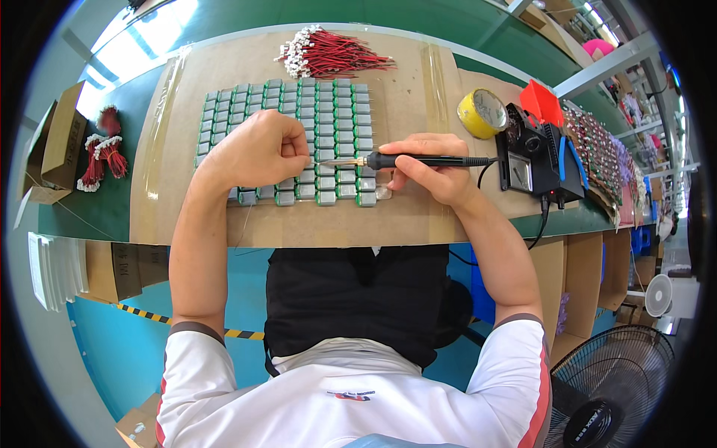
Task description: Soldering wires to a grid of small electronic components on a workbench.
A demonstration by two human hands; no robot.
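Observation:
My right hand [437,168] grips a soldering iron [418,160] by its black handle, its metal tip pointing left. That tip lies over a block of small grey parts with green edges [345,131], laid out in close rows on brown cardboard. Above the left part of the rows, my left hand [261,149] is closed in a pinch, its fingertips close to the tip. A thin strand of solder wire [245,222] trails from beneath this hand; the pinched end is hidden. The exact contact point is too small to make out.
Red wires with white connectors [336,54] lie behind the rows. At right stand a yellow tape roll [482,113] and a black soldering station [539,160], its cord joined to the iron. An open carton [61,145] and wire bundles [104,157] sit at left.

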